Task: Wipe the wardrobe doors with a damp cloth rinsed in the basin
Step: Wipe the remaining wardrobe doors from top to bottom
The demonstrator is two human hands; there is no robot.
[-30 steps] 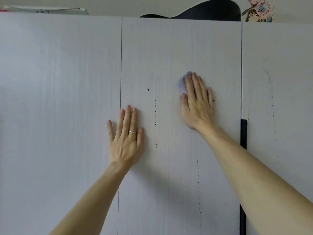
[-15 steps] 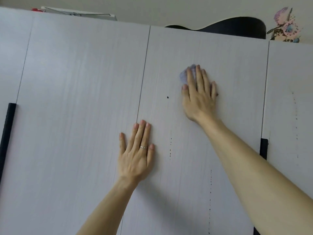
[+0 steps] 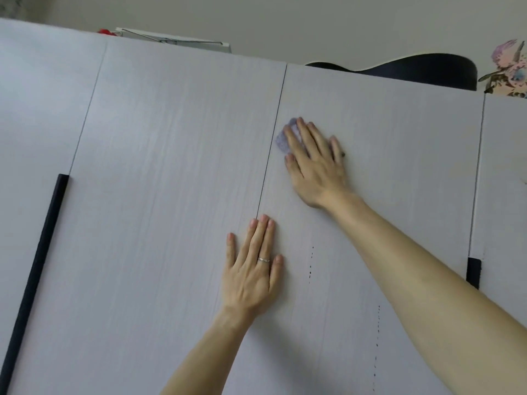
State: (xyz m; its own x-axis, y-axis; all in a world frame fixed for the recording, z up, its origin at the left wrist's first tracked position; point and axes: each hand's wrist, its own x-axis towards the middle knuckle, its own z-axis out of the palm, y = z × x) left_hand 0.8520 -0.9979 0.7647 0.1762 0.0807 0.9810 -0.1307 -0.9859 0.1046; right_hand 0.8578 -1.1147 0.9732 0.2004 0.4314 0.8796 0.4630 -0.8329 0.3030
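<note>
Nearest, the left hand (image 3: 251, 269) lies flat across the seam (image 3: 271, 155) between two doors, its fingers (image 3: 263, 232) straight and close together, holding nothing; it looks like a brace. Just right of it, dotted trails of dark specks (image 3: 310, 263) run down the right door (image 3: 399, 181) toward its bottom edge. Higher, near that door's left edge, the right hand (image 3: 313, 166) presses the cloth (image 3: 282, 141), a small bunched lilac wad, against the panel under straight, slightly spread fingers (image 3: 306, 135); most of the wad is hidden and only its left end pokes out, just beside the seam. Since the cloth seems pinned rather than gripped, a fast stroke could leave it behind or let it fall. Pushed further left it might snag in the seam. A wet wad could also send drips down the panel, and the speck trails below look unwiped and easy to miss. A hard push might make the door flex. Black handles (image 3: 37, 266) sit at the outer door edges. Farthest, a black object (image 3: 413, 69) and a floral one (image 3: 510, 69) rest on top. No basin is in view.
</note>
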